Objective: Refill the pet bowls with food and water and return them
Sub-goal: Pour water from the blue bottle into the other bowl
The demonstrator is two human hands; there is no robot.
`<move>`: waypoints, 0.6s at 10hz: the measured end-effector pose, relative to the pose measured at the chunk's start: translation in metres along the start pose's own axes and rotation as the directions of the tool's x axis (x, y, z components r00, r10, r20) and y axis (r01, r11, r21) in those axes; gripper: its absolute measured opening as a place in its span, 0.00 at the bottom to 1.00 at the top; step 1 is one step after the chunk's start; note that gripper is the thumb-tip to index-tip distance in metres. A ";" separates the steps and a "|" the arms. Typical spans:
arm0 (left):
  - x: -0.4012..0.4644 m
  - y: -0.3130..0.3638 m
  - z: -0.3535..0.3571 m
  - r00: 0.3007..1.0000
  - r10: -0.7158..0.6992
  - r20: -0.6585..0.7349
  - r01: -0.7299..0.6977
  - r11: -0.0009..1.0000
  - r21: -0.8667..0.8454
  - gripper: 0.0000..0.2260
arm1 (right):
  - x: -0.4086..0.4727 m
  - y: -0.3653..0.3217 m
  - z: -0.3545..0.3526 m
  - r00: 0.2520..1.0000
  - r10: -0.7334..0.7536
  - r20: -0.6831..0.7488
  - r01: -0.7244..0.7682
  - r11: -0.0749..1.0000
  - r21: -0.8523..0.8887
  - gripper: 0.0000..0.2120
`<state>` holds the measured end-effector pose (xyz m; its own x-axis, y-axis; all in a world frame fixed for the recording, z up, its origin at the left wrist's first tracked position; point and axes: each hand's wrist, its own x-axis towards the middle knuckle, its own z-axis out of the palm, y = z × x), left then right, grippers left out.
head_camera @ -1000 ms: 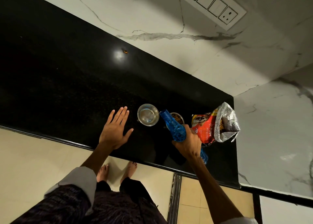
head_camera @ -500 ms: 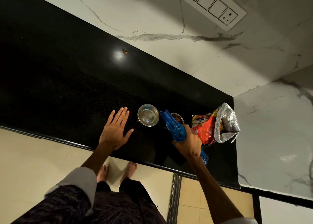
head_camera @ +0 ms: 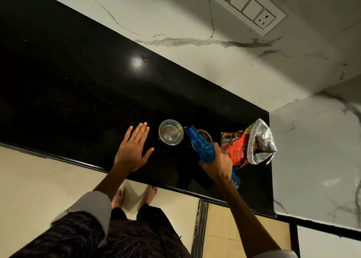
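So over the last second not much had moved except the pour itself: a second earlier the bottle (head_camera: 202, 147) was only tipped toward the empty bowl (head_camera: 171, 132), and by this frame its mouth sat right at the bowl's right rim with what looked like a thin stream and ripples inside, so I'd say the water part had actually started. The right hand (head_camera: 217, 163) was wrapped around the bottle's lower body, tilting it leftward. The left hand (head_camera: 133, 149) hadn't budged, lying flat on the desk (head_camera: 78, 93) with fingers straight and spread, just left of the bowl and not touching it. The food bowl (head_camera: 205, 135) was mostly hidden behind the bottle, though kibble showed in it, so food looked done. The bag (head_camera: 248, 144) stood open just right of that, near the corner wall. Nothing really blocked the pour, though the bottle hung right over the food bowl, so a dribble could've wet the kibble. Both bowls still needed carrying back afterward.
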<state>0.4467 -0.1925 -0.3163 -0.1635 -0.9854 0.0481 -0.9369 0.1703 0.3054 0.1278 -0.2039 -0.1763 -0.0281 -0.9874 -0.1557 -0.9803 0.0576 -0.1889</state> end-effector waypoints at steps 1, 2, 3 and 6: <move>0.000 0.000 0.000 1.000 -0.001 0.002 0.001 1.000 0.010 0.37 | 0.000 -0.001 0.000 1.000 -0.006 -0.007 0.006 1.000 0.003 0.36; 0.001 0.000 0.001 1.000 -0.001 0.005 0.001 1.000 0.013 0.37 | 0.001 -0.002 -0.001 1.000 -0.006 -0.008 0.006 1.000 0.004 0.35; 0.001 0.000 0.001 1.000 0.000 0.006 0.000 1.000 0.015 0.37 | 0.000 -0.003 -0.002 1.000 -0.012 -0.013 0.012 1.000 0.006 0.35; 0.000 0.000 0.001 1.000 0.001 0.008 -0.001 1.000 0.013 0.37 | 0.001 -0.005 -0.002 1.000 -0.012 -0.019 0.012 1.000 0.007 0.35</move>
<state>0.4466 -0.1928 -0.3173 -0.1670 -0.9851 0.0412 -0.9406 0.1717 0.2929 0.1321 -0.2056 -0.1736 -0.0204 -0.9907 -0.1349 -0.9791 0.0471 -0.1979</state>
